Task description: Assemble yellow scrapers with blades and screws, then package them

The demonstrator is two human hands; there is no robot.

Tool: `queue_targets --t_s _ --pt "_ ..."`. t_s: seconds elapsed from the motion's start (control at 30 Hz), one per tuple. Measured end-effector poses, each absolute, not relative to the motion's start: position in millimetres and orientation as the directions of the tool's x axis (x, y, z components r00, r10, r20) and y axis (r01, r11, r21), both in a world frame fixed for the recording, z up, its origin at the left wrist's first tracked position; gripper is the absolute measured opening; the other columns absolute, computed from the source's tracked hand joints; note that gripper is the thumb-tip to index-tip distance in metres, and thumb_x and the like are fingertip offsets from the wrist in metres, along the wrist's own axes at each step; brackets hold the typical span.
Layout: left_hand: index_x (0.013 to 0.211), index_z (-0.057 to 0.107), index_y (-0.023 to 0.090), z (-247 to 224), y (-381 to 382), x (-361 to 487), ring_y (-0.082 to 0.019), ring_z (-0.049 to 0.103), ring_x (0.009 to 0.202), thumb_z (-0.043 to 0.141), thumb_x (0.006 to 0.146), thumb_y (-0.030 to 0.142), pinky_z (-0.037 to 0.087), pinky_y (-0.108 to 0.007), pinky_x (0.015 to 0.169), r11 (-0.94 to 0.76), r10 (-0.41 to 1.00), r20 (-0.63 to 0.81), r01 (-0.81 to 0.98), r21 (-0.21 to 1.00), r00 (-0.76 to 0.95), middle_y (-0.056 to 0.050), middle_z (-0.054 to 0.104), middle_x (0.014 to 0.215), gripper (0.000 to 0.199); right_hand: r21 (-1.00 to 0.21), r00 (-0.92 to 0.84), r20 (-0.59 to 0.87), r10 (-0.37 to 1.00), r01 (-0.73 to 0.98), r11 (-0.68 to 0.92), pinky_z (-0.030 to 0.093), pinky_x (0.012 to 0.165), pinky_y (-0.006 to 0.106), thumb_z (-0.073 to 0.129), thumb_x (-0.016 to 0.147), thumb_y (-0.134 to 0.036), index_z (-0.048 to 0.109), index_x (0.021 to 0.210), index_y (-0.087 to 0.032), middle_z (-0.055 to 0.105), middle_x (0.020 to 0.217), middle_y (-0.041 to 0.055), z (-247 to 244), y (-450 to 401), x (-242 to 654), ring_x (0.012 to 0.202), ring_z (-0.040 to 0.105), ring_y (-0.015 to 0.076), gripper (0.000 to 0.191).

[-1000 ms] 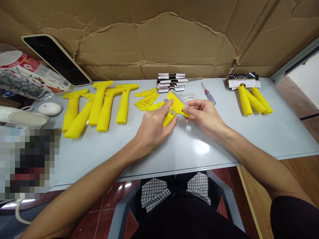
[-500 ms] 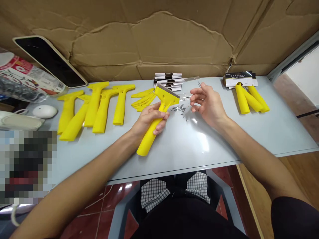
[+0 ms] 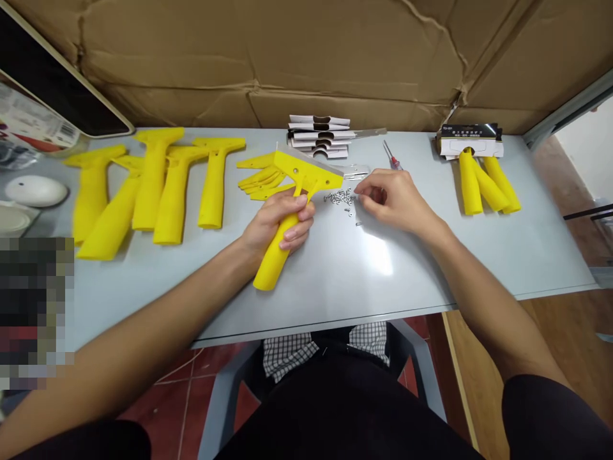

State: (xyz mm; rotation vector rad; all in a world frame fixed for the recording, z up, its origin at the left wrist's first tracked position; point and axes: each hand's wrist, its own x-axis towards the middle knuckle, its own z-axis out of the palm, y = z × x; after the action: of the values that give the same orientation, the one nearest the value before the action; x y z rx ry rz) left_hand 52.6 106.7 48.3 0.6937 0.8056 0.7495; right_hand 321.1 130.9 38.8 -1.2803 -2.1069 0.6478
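My left hand is closed around the neck of a yellow scraper, its wide head tilted up with a metal strip along the top edge. My right hand is at the right edge of a pile of small screws and nuts, thumb and index finger pinched together. Whatever may be between those fingertips is too small to make out. A few loose screws lie in front of the pile. Just behind my right hand is a screwdriver with a red and clear handle. Metal strips lie behind the pile.
Several yellow handles lie at the left, with flat yellow pieces beside them. Folded cards are stacked at the back. Packaged scrapers lie at the right. A white mouse and a dark-screened device are far left.
My right hand has lowered to the screw pile, its fingers drawn together. The scraper's head has turned to show its two holes. The screwdriver now shows on the table. The camera view has shifted.
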Motion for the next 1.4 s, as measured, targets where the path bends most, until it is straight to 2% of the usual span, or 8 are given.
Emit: queue_targets --t_s 0.13,0.37,0.7,0.87,1.03,1.1,1.23,1.4 --pt "0.075 0.055 0.022 44.2 108.8 47.9 -0.002 0.037 0.032 0.098 0.075 0.040 0.033 -0.017 0.032 0.533 0.795 -0.362 -0.277 0.799 0.486 0.008 0.055 0.056 0.047 -0.671 -0.465 0.172 0.868 0.590 0.449 0.048 0.075 0.036 0.069 0.085 -0.021 0.084 0.091 -0.021 0.076 0.086 0.0044 44.4 129.7 324.4 0.074 0.064 0.0201 0.016" --pt "0.070 0.057 0.021 43.3 111.0 48.1 -0.003 0.034 0.029 0.093 0.076 0.034 0.033 -0.016 0.030 0.549 0.780 -0.347 -0.302 0.779 0.521 0.008 0.052 0.049 0.039 -0.650 -0.609 0.037 0.792 0.588 0.482 0.048 0.080 0.037 0.081 0.086 -0.023 0.088 0.092 -0.023 0.081 0.091 0.0041 53.7 122.2 325.5 0.083 0.071 0.0233 0.009" --pt "0.062 0.057 0.020 32.7 116.7 42.9 -0.006 0.026 0.022 0.092 0.081 0.041 0.028 -0.016 0.024 0.535 0.730 -0.221 -0.339 0.774 0.647 0.007 0.042 0.037 0.045 -0.597 -0.700 0.028 0.713 0.560 0.574 0.052 0.085 0.038 0.067 0.093 -0.011 0.085 0.092 -0.018 0.082 0.095 0.0065 56.1 122.8 330.9 0.087 0.073 0.0227 0.020" --pt "0.062 0.058 0.020 34.2 114.8 42.6 -0.006 0.027 0.022 0.089 0.084 0.038 0.029 -0.016 0.025 0.539 0.715 -0.216 -0.328 0.776 0.665 0.007 0.043 0.038 0.042 -0.718 -0.660 0.151 0.736 0.439 0.541 0.053 0.081 0.036 0.072 0.091 -0.015 0.084 0.094 -0.022 0.080 0.092 0.0019 56.0 119.5 326.1 0.084 0.072 0.0198 0.014" --pt "0.065 0.058 0.020 34.3 107.8 47.4 -0.006 0.027 0.023 0.086 0.089 0.036 0.030 -0.015 0.025 0.562 0.688 -0.193 -0.346 0.751 0.699 0.007 0.042 0.038 0.040 -0.833 -0.501 0.406 0.765 0.143 0.535 0.054 0.102 0.045 0.089 0.093 -0.028 0.089 0.101 -0.029 0.075 0.107 0.0027 46.7 119.9 317.8 0.106 0.070 0.0229 0.008" --pt "0.065 0.058 0.020 33.3 106.1 49.3 -0.006 0.026 0.022 0.086 0.090 0.037 0.030 -0.015 0.025 0.575 0.672 -0.164 -0.369 0.730 0.722 0.007 0.042 0.039 0.041 -0.875 -0.469 0.392 0.791 0.076 0.478 0.055 0.102 0.046 0.092 0.093 -0.033 0.090 0.102 -0.030 0.071 0.108 0.0035 41.6 121.2 315.8 0.106 0.068 0.0222 0.009" --pt "0.067 0.059 0.019 31.1 106.4 51.3 -0.005 0.026 0.022 0.086 0.092 0.037 0.031 -0.014 0.025 0.575 0.673 -0.141 -0.393 0.717 0.726 0.008 0.045 0.042 0.041 -0.931 -0.459 0.307 0.834 0.035 0.363 0.058 0.092 0.042 0.094 0.093 -0.041 0.090 0.103 -0.030 0.069 0.110 0.0049 35.0 123.8 314.7 0.101 0.066 0.0214 0.016" --pt "0.069 0.059 0.020 29.6 107.3 52.1 -0.005 0.025 0.023 0.086 0.094 0.043 0.032 -0.014 0.026 0.544 0.693 -0.134 -0.391 0.743 0.709 0.009 0.043 0.043 0.043 -0.939 -0.461 0.284 0.840 0.044 0.342 0.059 0.086 0.039 0.096 0.091 -0.045 0.090 0.103 -0.029 0.070 0.111 0.0053 34.4 125.3 316.5 0.100 0.066 0.0208 0.021"
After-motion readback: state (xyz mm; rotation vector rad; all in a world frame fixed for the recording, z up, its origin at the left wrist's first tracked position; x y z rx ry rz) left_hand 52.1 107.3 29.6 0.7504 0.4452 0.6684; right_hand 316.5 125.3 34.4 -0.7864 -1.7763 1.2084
